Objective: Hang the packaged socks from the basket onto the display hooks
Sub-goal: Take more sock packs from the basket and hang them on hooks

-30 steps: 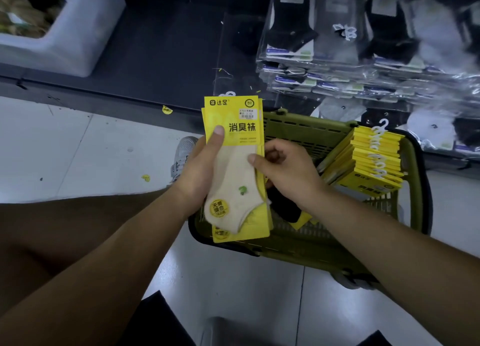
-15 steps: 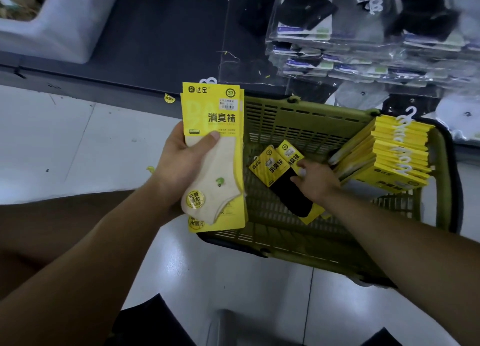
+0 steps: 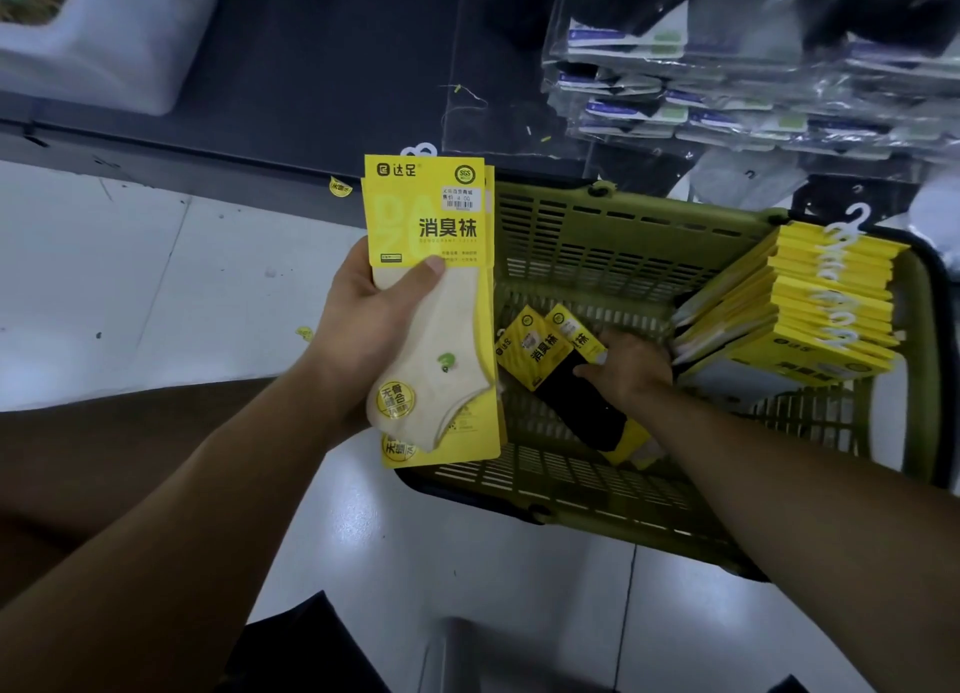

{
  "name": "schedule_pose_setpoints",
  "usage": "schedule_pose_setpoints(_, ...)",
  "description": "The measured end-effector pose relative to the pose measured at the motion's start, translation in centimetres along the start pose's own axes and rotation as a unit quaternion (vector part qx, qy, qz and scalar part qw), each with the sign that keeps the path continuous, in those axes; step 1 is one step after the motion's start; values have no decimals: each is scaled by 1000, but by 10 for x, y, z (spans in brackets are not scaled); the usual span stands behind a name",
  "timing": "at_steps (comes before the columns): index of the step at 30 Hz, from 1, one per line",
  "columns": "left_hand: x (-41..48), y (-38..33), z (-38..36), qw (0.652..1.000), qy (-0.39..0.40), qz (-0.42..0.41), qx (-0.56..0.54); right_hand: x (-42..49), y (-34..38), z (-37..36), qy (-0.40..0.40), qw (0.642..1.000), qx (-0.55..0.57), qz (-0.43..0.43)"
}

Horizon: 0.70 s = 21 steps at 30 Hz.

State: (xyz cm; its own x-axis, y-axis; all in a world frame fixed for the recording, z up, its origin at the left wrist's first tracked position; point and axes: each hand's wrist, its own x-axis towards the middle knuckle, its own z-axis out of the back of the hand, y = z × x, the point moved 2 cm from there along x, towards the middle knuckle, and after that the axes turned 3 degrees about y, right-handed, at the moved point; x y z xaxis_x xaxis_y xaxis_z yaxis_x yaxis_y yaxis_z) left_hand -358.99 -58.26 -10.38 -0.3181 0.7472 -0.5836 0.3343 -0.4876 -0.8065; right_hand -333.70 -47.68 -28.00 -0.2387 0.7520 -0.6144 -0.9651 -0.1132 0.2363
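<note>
Yellow-carded cream sock packs (image 3: pixel 436 276) stand upright in the left hand (image 3: pixel 363 328), its thumb clamping them into one bunch, probably for hanging together. The right hand (image 3: pixel 631 367) lies on black sock packs (image 3: pixel 540 349) inside the green basket (image 3: pixel 597 235); whether its fingers have closed, I cannot tell.

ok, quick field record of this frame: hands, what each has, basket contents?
left hand: grips cream sock packs upright, thumb on front
right hand: down in basket, on black sock packs; grip unclear
basket: green, on floor; yellow pack stack leans at right
display: bagged socks hang above
</note>
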Motion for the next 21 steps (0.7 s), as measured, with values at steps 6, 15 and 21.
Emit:
schedule_pose_setpoints(6,-3,-1,-3,1000,-7,-1,0,-14,8,10,34,988,143,55)
schedule_pose_setpoints(15,-5,-7,-10,999,-36,-13,34,-74,17,95,-82,914,388,85)
schedule_pose_setpoints(21,-13,-12,-33,994,-37,-51,84,-105,44,144,-59,824,553,107)
